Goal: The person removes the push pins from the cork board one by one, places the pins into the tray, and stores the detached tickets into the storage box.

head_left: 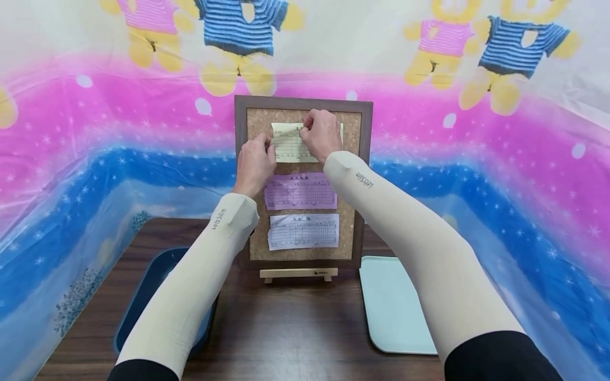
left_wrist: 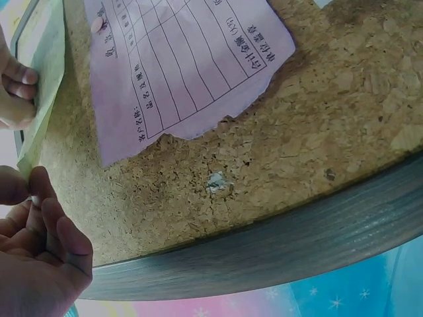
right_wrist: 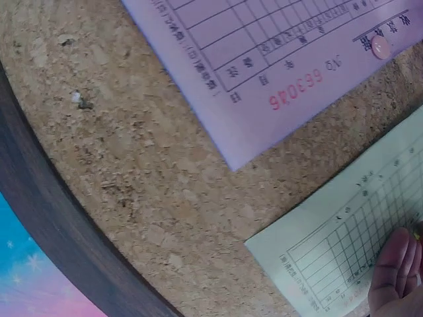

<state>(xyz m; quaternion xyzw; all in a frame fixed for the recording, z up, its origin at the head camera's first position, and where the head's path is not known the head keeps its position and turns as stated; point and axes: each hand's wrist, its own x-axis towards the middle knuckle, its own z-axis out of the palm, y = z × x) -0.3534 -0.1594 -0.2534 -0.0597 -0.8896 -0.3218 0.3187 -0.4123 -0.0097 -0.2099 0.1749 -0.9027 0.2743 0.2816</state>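
Note:
A pale yellow receipt slip (head_left: pixel 288 145) lies against the upper part of a framed cork board (head_left: pixel 259 211). My left hand (head_left: pixel 254 163) pinches its left edge between thumb and forefinger, clearest in the left wrist view. At the slip's upper middle, my right hand (head_left: pixel 323 133) has curled fingers and pinches a small pushpin, mostly hidden by the fingertips. Below hangs a purple receipt slip (head_left: pixel 300 193), held by a pink pushpin (right_wrist: pixel 381 47) near its top middle. Lowest on the cork is a white receipt slip (head_left: pixel 304 233) with a pin at its top.
The board leans upright on a small wooden easel (head_left: pixel 299 273) on a dark wooden table (head_left: pixel 286 328). A dark blue tray (head_left: pixel 138 301) stands on the left, partly under my left forearm. At the right lies a pale green tray (head_left: pixel 395 307). Printed cloth (head_left: pixel 157 111) hangs behind.

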